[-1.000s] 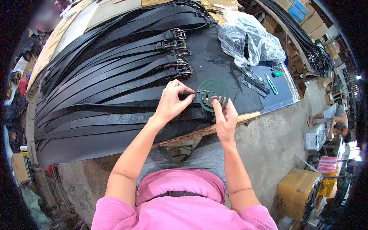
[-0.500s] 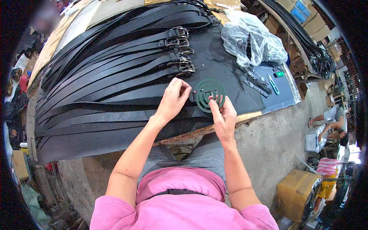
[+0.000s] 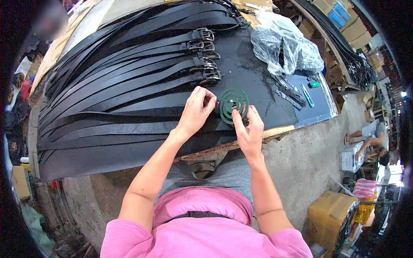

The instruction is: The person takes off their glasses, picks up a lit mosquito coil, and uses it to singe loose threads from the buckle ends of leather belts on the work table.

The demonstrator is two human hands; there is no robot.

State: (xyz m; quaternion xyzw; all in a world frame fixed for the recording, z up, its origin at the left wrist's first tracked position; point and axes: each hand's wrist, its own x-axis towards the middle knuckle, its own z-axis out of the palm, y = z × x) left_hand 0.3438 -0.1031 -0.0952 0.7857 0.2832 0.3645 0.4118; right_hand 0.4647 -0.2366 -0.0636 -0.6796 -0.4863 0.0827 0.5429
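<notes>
One flat green spiral coil is pinched in our right hand, sticking out toward 11 o'clock. Our left hand, at the coil's 9 o'clock, is bunched narrow; can't tell if it's holding anything tbh.

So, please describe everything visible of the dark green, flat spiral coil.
The dark green, flat spiral coil has narrow curved bands with open gaps between. It looks matt and rigid, but its material is unclear. It shows its broad face to the camera, over the black tabletop. The bare right hand holds it from the lower right, thumb near its middle. The bare left hand is close to its left edge; contact is unclear.
</notes>
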